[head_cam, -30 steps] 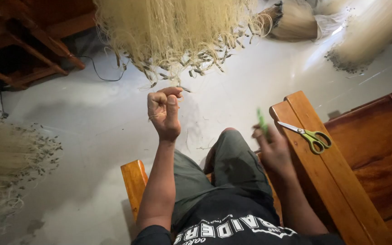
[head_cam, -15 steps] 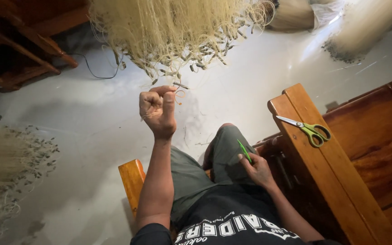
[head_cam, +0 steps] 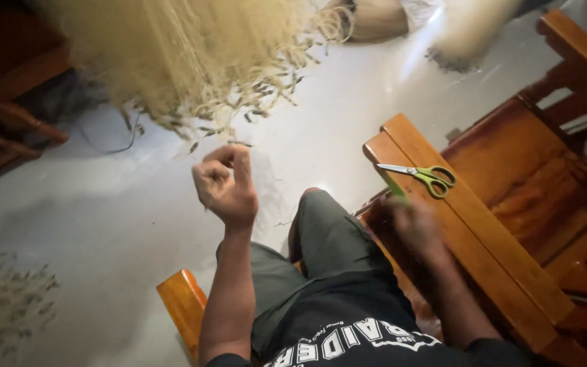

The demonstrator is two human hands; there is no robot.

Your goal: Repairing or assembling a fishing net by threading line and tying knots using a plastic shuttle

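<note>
Pale netting (head_cam: 191, 61) hangs in a frayed mass at upper left, over a light floor (head_cam: 90, 224). Below its fringe, left hand (head_cam: 227, 185) raised, fingers curled shut, thumb and forefinger pinched on what looks like a thin strand. Farther right, right hand (head_cam: 412, 224), blurred, closed on a slim green tool (head_cam: 395, 187), resting by a wooden bench arm (head_cam: 470, 224). Green-handled scissors (head_cam: 424, 177) lying on that arm, just beside the hand.
</note>
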